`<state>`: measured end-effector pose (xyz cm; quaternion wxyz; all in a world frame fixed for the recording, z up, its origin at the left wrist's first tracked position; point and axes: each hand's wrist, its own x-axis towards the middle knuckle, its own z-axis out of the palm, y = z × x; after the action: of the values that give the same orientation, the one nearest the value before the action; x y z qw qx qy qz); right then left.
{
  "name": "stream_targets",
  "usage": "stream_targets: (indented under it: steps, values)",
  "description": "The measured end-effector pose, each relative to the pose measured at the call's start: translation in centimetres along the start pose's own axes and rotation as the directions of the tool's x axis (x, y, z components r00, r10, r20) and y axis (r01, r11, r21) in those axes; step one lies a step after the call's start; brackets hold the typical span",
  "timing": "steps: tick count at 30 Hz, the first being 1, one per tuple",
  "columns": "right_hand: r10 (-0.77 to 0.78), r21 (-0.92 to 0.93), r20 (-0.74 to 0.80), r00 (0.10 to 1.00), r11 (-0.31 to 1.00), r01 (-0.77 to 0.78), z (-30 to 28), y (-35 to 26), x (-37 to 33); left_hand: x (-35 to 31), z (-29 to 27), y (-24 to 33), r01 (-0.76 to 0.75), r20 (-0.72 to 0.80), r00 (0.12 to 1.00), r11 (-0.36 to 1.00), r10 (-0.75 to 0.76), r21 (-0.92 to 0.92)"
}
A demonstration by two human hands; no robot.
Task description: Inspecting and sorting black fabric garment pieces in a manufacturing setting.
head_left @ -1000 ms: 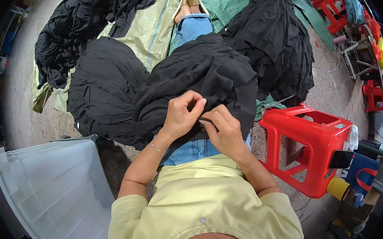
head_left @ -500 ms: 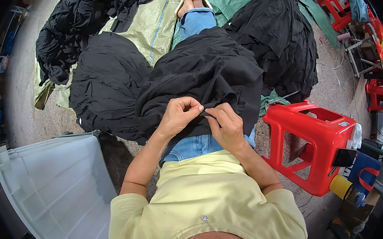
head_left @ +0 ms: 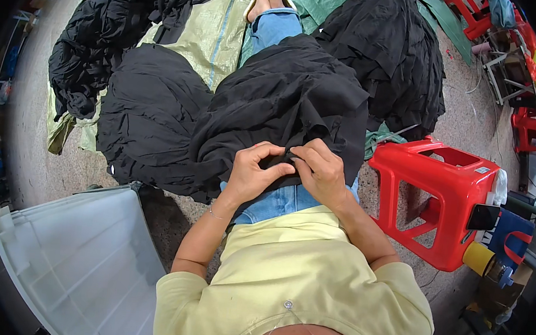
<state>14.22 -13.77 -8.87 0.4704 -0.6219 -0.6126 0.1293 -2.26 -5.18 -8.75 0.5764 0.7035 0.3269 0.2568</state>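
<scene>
Across my lap lies a black garment (head_left: 273, 98), gathered in soft folds over my jeans. Its near edge is pinched between the fingertips of my left hand (head_left: 254, 171) and my right hand (head_left: 322, 170), which almost meet in front of my waist. Thumb and forefinger of each hand press on the dark cloth. Whether a small part such as a button sits between them is too hidden to make out. More black cloth (head_left: 149, 120) spreads to the left and touches the garment on my lap.
A red plastic stool (head_left: 429, 196) lies on its side at my right, with a phone (head_left: 483, 217) and a yellow tape roll (head_left: 477, 259) at its edge. At lower left stands a translucent bin (head_left: 84, 260). Black cloth heaps (head_left: 390, 57) rest on woven sheets (head_left: 212, 34) ahead.
My left thumb has stretched toward the right hand, and the left fingers have shifted slightly down. The right hand has turned a little, still pinching the cloth.
</scene>
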Motion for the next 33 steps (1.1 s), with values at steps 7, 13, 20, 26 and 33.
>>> stream_targets:
  steps: [7, 13, 20, 26, 33]
  values:
    - [-0.013, 0.035, 0.058, 0.998, 0.999, 0.011, -0.2, 0.1, 0.1, -0.5, 0.8, -0.1, -0.181, -0.067, 0.976, 0.949, 0.205, 0.258]
    - [0.139, 0.214, 0.064, 0.988, 0.965, -0.15, -0.1, -0.1, 0.3, -0.8, 1.0, 0.1, -0.089, -0.121, 0.988, 0.993, 0.098, 0.077]
    - [0.582, 0.553, 0.402, 0.707, 0.461, -0.694, 0.5, 0.9, -0.8, -1.2, 1.7, -0.1, -0.029, -0.163, 0.987, 0.991, 0.008, -0.131]
    - [0.579, 0.472, 0.454, 0.677, 0.489, -0.734, 0.3, 0.4, 0.0, -1.4, 1.2, -0.4, 0.271, -0.093, 0.945, 0.909, -0.314, -0.316]
    - [0.385, 0.156, 0.256, 0.886, 0.889, -0.431, -1.2, -2.6, 0.2, -1.1, -0.6, -0.9, 0.278, -0.063, 0.947, 0.904, -0.314, -0.324]
